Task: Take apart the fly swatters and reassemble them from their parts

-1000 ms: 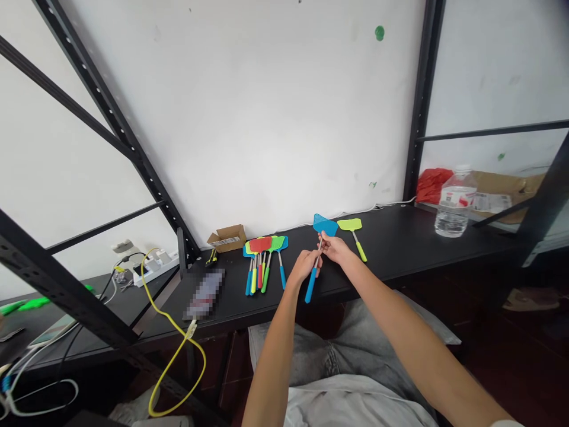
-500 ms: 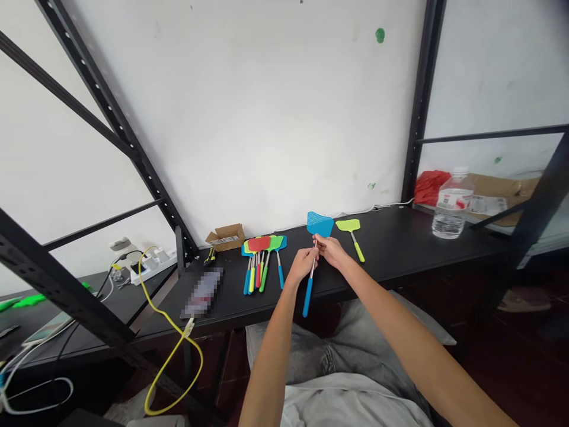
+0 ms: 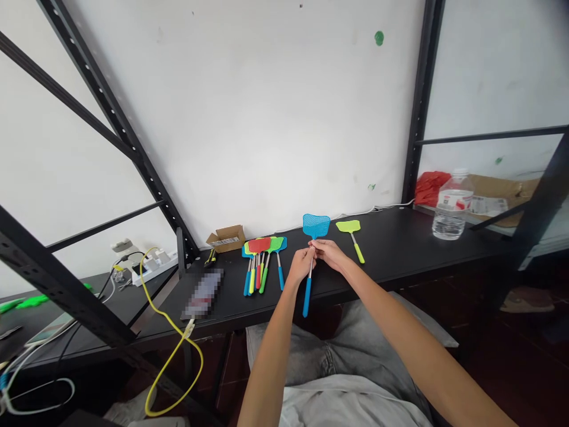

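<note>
A blue fly swatter (image 3: 316, 225) is held upright in front of me, its mesh head at the top and its blue grip pointing down over the table's front edge. My left hand (image 3: 303, 264) is closed around the metal shaft. Just above it, my right hand (image 3: 328, 254) pinches the swatter near the base of its head. To the right lies a lime-green fly swatter (image 3: 349, 226) with a short shaft. A group of fly swatters (image 3: 259, 245) in red, green, yellow and blue rests to the left, heads overlapping and handles toward me.
On the black table (image 3: 391, 237) an open cardboard box (image 3: 226, 238) stands at the back left, near a blurred flat object (image 3: 203, 293). A yellow cable (image 3: 166, 314) hangs over the edge. At right are a water bottle (image 3: 452, 204) and a red bag (image 3: 430, 188).
The blue swatter has turned so its head faces me more squarely, and its head has shifted slightly left. Both hands keep their hold, the right one slightly lower and further left.
</note>
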A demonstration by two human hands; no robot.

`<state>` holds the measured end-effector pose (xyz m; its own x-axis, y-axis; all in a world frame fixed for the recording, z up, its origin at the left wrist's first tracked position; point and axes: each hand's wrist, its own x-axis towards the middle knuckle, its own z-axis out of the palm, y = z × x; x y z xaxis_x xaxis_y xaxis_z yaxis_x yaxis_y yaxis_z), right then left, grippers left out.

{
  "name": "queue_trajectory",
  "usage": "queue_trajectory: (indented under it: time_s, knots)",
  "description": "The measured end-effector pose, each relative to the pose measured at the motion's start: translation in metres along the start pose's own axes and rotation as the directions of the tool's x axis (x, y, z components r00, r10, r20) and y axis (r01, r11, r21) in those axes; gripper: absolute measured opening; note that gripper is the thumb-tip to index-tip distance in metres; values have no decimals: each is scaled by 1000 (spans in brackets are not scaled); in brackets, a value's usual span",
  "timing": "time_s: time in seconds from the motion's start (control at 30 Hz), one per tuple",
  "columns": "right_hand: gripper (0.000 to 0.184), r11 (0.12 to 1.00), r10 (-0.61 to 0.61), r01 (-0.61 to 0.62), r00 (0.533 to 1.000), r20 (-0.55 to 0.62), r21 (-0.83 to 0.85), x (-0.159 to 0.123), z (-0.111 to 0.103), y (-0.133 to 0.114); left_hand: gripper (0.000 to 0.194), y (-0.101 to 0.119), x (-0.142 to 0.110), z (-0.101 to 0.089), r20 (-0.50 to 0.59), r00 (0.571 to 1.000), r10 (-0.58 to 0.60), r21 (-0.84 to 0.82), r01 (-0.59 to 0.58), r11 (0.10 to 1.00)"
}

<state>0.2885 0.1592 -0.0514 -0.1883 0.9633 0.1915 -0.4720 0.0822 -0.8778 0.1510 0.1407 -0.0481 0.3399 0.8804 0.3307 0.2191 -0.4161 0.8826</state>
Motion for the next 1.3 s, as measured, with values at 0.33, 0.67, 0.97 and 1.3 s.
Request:
queue_trajectory:
  time_s: [0.33, 0.67, 0.97, 1.3]
  knots:
    - [31, 1000, -24, 23, 995, -93, -9, 3, 1, 5, 51, 4, -2, 2, 26, 999, -46, 138, 42, 990]
    - [25, 995, -52, 71, 965, -257, 65, 8, 1, 5, 51, 16, -17, 8, 16, 998, -63, 426, 50, 903]
    - [22, 986, -43, 96, 936, -349, 134, 12, -4, 5, 49, 25, -52, 18, -30, 999, -15, 626, 31, 780]
    - [21, 989, -46, 87, 947, -318, 117, 10, -3, 3, 48, 30, -64, 17, -34, 999, -40, 617, 52, 785]
